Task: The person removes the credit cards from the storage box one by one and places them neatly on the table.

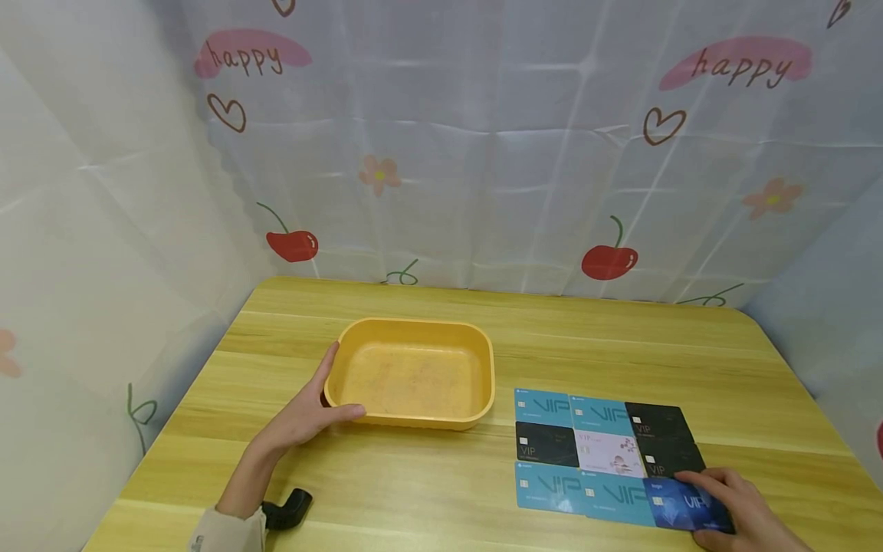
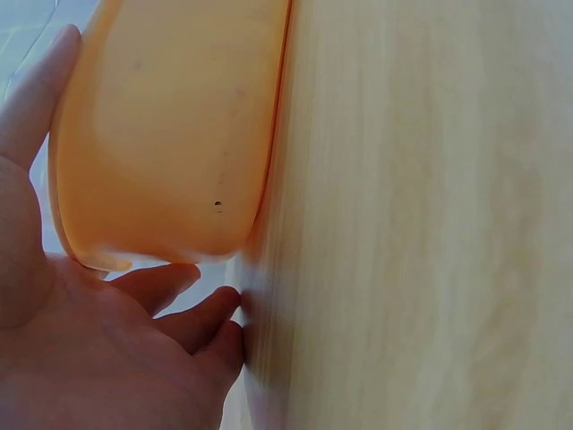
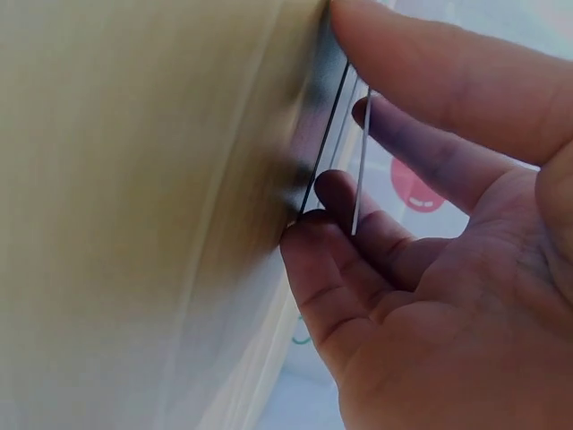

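A yellow plastic bin [image 1: 414, 418] stands on the table with its inside bare. My left hand [image 1: 303, 414] spreads round its near left corner, thumb along the front rim and index finger along the left side. In the left wrist view the other fingers lie beside the bin's outer wall [image 2: 170, 134]. At the near right, my right hand [image 1: 745, 510] pinches a dark blue VIP card [image 1: 679, 504] by its edges, between thumb and fingers. The right wrist view shows this card [image 3: 362, 170] edge-on, tilted off the cards below.
Several more cards lie in rows touching or overlapping: teal cards [image 1: 545, 487], black cards [image 1: 545, 445] and a white floral card [image 1: 607, 452]. A black angled device [image 1: 288, 510] sits at my left wrist. Printed curtains [image 1: 469, 192] surround the wooden table [image 1: 586, 345].
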A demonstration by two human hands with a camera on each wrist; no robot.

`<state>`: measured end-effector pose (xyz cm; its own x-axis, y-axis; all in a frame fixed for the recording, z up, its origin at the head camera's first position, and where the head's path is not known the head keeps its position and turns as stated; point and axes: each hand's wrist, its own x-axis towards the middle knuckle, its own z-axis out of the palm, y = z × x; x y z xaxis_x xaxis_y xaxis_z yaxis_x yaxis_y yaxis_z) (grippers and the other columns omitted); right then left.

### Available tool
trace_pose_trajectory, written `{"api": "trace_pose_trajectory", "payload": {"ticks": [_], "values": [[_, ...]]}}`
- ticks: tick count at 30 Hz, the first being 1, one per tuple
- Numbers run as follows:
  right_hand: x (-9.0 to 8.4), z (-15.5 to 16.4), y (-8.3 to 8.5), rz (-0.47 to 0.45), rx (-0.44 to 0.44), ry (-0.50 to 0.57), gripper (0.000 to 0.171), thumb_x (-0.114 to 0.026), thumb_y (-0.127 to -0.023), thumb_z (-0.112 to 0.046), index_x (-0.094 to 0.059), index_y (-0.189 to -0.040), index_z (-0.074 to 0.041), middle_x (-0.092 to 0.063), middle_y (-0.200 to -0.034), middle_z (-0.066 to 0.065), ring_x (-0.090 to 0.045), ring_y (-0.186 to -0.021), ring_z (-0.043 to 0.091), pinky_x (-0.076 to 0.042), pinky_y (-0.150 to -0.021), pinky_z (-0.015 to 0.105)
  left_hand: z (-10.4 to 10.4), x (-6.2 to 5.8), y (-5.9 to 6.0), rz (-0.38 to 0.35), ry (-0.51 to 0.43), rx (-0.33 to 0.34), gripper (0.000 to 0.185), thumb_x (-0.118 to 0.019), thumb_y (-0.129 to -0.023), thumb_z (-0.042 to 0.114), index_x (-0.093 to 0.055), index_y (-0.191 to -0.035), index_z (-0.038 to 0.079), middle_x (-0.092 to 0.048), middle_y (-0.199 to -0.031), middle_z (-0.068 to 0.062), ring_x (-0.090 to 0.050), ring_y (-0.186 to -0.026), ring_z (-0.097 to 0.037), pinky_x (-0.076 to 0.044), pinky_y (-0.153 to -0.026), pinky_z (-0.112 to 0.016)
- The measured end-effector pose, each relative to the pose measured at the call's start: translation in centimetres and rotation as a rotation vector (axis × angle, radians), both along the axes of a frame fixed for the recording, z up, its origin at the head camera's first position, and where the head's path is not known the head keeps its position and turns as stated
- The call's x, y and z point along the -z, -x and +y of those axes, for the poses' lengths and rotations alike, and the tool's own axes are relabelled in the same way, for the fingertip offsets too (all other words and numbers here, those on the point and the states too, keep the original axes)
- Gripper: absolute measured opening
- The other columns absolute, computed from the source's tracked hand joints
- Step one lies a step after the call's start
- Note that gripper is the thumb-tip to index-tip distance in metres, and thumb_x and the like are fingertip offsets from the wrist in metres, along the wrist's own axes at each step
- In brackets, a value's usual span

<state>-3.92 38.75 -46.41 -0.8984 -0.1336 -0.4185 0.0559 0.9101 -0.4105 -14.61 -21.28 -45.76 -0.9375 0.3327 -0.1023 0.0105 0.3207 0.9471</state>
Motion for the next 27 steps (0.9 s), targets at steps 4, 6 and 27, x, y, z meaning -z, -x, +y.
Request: {"api": "trace_pose_trajectory", "payload": {"ticks": [4,6,27], "values": [[0.4,0.5,-0.3,0.070,-0.014,-0.004,0.062,-0.082,-0.078,-0.023,-0.057,-0.130,0.001,-0.045,-0.117,0.022,-0.046,-0.099,0.038,-0.044,-0.078,0.060,0.0,0.0,0.1,-0.003,-0.006,0.000,0.112,-0.076,-0.088,0.021,0.012,-0.159,0.022,0.012,-0.163,-0.009,-0.026,-0.142,-0.036,-0.023,-0.111,-0.055],[0.6,0.8,-0.4,0.081,-0.012,-0.006,0.062,-0.081,-0.079,-0.024,-0.057,-0.130,0.001,-0.044,-0.118,0.024,-0.044,-0.100,0.040,-0.043,-0.078,0.061,0.0,0.0,0.1,-0.005,-0.007,-0.002,0.112,-0.076,-0.088,0.021,0.012,-0.159,0.022,0.013,-0.163,-0.009,-0.024,-0.143,-0.036,-0.022,-0.111,-0.055],[0.3,0.7,-0.4,0.012,0.072,0.029,0.076,-0.082,-0.080,-0.027,-0.046,-0.138,0.007,-0.038,-0.122,0.034,-0.045,-0.101,0.046,-0.045,-0.080,0.060,0.0,0.0,0.0,-0.016,-0.010,-0.004,0.113,-0.076,-0.088,0.022,0.012,-0.158,0.023,0.012,-0.163,-0.009,-0.027,-0.142,-0.035,-0.023,-0.110,-0.054]]}}
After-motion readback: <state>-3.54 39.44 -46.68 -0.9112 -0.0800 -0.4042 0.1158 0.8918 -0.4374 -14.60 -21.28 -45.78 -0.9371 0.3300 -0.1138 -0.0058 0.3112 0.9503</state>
